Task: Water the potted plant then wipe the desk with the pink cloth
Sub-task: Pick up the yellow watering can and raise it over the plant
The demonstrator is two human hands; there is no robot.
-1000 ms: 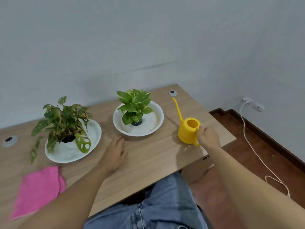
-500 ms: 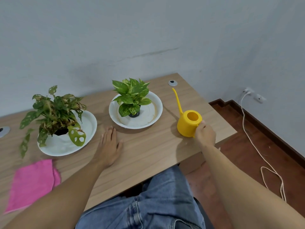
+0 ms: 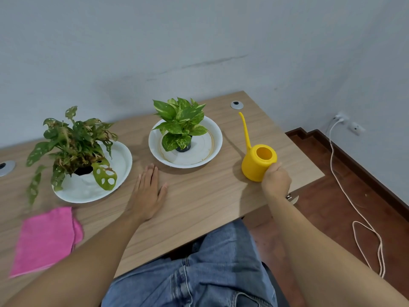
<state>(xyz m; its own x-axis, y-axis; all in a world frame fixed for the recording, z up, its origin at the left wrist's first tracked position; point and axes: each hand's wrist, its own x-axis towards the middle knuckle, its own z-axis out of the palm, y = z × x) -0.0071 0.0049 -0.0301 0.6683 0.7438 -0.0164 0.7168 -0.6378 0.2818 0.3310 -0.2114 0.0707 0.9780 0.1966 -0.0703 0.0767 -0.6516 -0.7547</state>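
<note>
A yellow watering can [image 3: 256, 160] with a long thin spout stands on the wooden desk [image 3: 199, 200] near its right edge. My right hand [image 3: 275, 179] is closed around the can's handle side. My left hand [image 3: 147, 191] lies flat on the desk, fingers together, holding nothing. A bright green potted plant [image 3: 180, 127] sits in a white dish [image 3: 213, 138] behind my left hand. A second plant [image 3: 75, 142] with holed leaves sits in another white dish [image 3: 121, 165] at the left. The pink cloth [image 3: 45, 239] lies at the desk's front left.
Two round metal cable grommets are set in the desk, one at the far right [image 3: 236, 105] and one at the left edge [image 3: 6, 167]. A white cable [image 3: 354, 204] runs from a wall socket across the brown floor. The wall stands right behind the desk.
The view shifted slightly. My left hand slid a little further forward on the desk. My right hand stays closed on the watering can, which still stands on the desk.
</note>
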